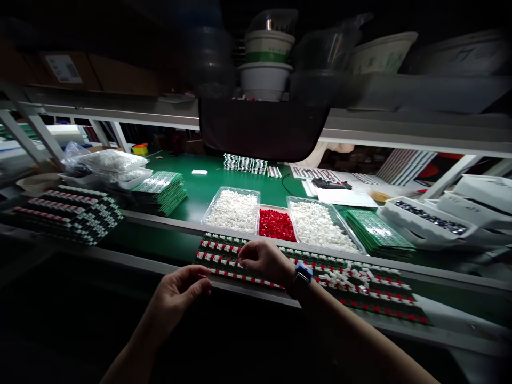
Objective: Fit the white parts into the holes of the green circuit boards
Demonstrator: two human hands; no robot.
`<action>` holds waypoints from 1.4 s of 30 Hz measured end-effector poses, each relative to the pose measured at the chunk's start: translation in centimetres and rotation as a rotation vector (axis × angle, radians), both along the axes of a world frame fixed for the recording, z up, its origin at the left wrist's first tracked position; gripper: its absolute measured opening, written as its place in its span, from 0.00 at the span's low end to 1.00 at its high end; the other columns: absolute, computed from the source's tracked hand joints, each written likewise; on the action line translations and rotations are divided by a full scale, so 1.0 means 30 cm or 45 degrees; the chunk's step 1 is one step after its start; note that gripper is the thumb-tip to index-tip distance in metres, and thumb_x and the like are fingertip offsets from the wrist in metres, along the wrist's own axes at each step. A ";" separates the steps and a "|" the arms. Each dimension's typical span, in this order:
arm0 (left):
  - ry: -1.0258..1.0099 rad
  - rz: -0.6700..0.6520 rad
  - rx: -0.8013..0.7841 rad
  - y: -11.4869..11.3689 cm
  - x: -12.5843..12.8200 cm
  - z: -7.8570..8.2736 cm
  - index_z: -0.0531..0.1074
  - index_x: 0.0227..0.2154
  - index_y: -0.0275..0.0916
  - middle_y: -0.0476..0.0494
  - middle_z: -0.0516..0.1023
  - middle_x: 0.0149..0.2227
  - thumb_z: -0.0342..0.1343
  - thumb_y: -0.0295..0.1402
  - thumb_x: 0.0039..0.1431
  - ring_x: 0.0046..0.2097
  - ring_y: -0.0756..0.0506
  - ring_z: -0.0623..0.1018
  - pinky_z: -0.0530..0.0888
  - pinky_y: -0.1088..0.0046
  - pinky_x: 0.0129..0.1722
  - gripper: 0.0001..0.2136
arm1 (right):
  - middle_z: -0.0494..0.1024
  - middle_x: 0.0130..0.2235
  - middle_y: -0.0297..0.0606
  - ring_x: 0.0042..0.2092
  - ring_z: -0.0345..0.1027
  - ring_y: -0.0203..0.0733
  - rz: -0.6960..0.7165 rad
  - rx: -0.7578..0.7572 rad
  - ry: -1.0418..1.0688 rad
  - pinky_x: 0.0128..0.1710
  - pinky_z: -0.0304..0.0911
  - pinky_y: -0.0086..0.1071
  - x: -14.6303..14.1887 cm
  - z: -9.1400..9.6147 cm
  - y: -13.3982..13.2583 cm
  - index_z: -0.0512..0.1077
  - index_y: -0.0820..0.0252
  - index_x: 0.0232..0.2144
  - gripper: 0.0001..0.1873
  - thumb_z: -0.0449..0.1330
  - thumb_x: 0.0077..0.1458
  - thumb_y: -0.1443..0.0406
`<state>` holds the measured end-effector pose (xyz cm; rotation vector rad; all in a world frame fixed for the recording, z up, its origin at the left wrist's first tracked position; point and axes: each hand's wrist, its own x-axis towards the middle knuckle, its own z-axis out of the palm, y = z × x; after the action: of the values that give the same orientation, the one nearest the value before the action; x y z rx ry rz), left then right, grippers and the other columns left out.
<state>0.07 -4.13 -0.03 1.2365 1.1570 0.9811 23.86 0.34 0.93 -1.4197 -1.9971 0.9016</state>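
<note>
A long green circuit board panel (pixel 360 290) fitted with rows of white and red connectors lies along the near rail. My right hand (pixel 264 260), with a watch on its wrist, hovers over the panel's left part, fingers curled in a pinch on something too small to name. My left hand (pixel 180 290) is at the panel's left front edge, fingers curled together, its contents hidden. Behind the panel stand three clear trays: white connectors (pixel 233 209), red connectors (pixel 276 224), and more white connectors (pixel 320 224).
Stacks of green boards lie at left (pixel 162 189) and right (pixel 376 229). Populated boards are stacked at far left (pixel 72 213). White trays (pixel 424 216) sit at right, bagged parts (pixel 108 162) at left. A shelf with bowls (pixel 266 80) and a dark hanging panel (pixel 260 128) is overhead.
</note>
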 end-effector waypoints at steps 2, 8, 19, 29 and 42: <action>0.013 0.018 -0.014 -0.019 -0.012 -0.021 0.78 0.36 0.37 0.45 0.81 0.28 0.66 0.40 0.45 0.31 0.46 0.79 0.75 0.74 0.33 0.16 | 0.75 0.25 0.32 0.27 0.65 0.31 -0.027 0.056 -0.098 0.28 0.57 0.23 -0.010 0.010 0.000 0.76 0.62 0.28 0.05 0.59 0.48 0.69; -0.039 0.082 -0.080 -0.063 -0.034 -0.049 0.79 0.33 0.37 0.43 0.82 0.31 0.67 0.41 0.42 0.32 0.44 0.80 0.77 0.71 0.35 0.16 | 0.77 0.33 0.36 0.31 0.67 0.35 -0.150 0.199 -0.527 0.31 0.56 0.26 -0.037 0.054 -0.024 0.77 0.59 0.29 0.06 0.59 0.50 0.66; -0.036 0.101 -0.047 -0.072 -0.040 -0.031 0.81 0.31 0.37 0.41 0.83 0.31 0.68 0.39 0.38 0.32 0.42 0.81 0.78 0.68 0.35 0.15 | 0.78 0.35 0.37 0.34 0.70 0.39 -0.131 0.215 -0.779 0.30 0.55 0.29 -0.058 0.052 -0.024 0.78 0.57 0.30 0.09 0.56 0.53 0.64; 0.051 0.054 -0.097 -0.065 -0.027 -0.055 0.80 0.36 0.38 0.44 0.82 0.29 0.66 0.42 0.44 0.30 0.47 0.78 0.73 0.76 0.31 0.17 | 0.78 0.34 0.36 0.32 0.69 0.37 -0.138 0.213 -0.714 0.29 0.55 0.28 -0.063 0.049 -0.030 0.78 0.57 0.28 0.08 0.58 0.52 0.65; 0.235 -0.133 0.069 0.066 -0.003 -0.008 0.78 0.32 0.35 0.45 0.80 0.27 0.64 0.41 0.45 0.29 0.46 0.78 0.74 0.73 0.31 0.15 | 0.76 0.35 0.36 0.32 0.67 0.34 -0.040 0.286 -0.698 0.30 0.55 0.26 0.170 0.099 -0.062 0.78 0.58 0.34 0.08 0.59 0.52 0.70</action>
<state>0.00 -2.16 -0.28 1.4403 1.2013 0.8385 28.97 -1.53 3.91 -1.6832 -2.3612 0.2679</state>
